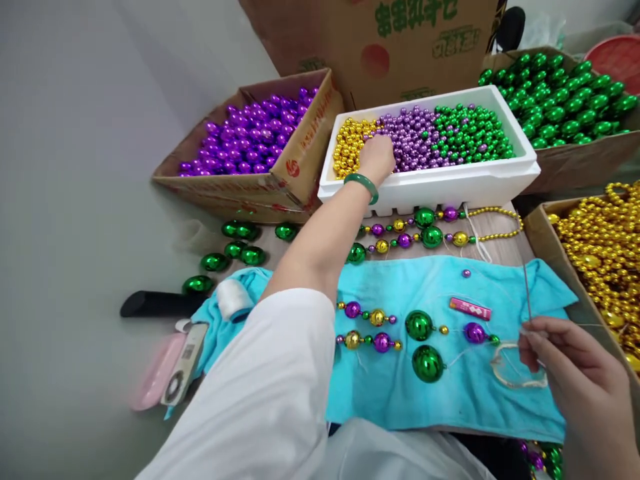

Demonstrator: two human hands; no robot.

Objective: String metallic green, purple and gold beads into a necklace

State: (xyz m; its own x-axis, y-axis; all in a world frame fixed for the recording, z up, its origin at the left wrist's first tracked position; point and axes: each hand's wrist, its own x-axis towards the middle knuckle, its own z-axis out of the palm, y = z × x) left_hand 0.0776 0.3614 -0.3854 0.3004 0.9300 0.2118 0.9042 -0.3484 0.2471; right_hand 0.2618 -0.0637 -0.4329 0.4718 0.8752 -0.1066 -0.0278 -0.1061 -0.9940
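My left hand (377,159) reaches into a white foam box (430,183) of small beads. Its fingers curl down where the gold beads (350,140) meet the purple beads (413,130); whatever they pinch is hidden. At the right, my right hand (565,367) pinches a long thin needle (528,290) that points up. Beneath, on a turquoise towel (380,393), lies a partly strung bead strand with large green beads (419,325), a purple bead (474,333) and smaller ones. White thread runs from it towards my right hand.
Cardboard boxes hold purple beads (250,133), green beads (555,100) and gold bead chains (600,247). Finished-looking strands (431,237) lie before the foam box. A thread spool (233,300), loose green beads (214,262), a pink packet (470,309) and a black handle (155,304) lie around.
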